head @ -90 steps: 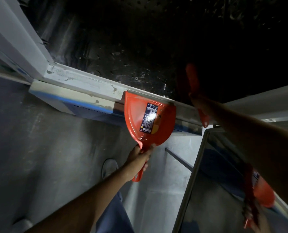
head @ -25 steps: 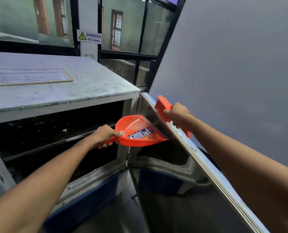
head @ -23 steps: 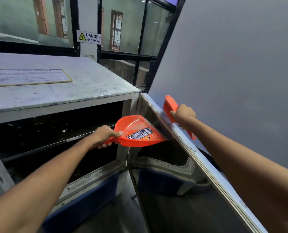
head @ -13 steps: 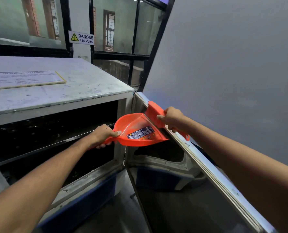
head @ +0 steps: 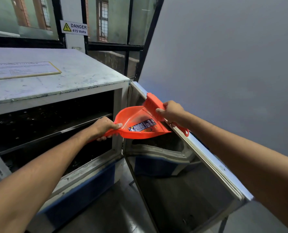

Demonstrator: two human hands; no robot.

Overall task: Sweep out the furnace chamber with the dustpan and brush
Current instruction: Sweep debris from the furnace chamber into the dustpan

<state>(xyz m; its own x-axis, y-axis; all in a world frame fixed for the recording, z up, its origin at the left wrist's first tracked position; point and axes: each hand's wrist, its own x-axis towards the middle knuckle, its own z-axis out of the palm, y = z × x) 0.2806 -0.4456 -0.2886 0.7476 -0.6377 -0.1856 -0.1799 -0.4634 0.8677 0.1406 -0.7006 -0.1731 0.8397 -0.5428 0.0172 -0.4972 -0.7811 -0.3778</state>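
Note:
An orange dustpan (head: 140,123) with a dark label inside is held level in front of the furnace's right door post. My left hand (head: 104,127) grips its handle. My right hand (head: 172,113) grips an orange brush (head: 154,105), whose head rests over the pan's far right edge, against the top edge of the open furnace door (head: 198,148). The dark furnace chamber (head: 47,125) lies open to the left, with a shelf rail across it.
The furnace's grey top (head: 76,76) carries a framed sheet (head: 20,69). A "DANGER 415 Volts" sign (head: 73,28) hangs on the window frame behind. A grey wall (head: 232,64) stands close on the right. The open door's shiny inner face juts toward me at lower right.
I have stood up from the chamber floor sill. Over the last second the brush swung out past the door edge, then came back down onto the dustpan's right edge.

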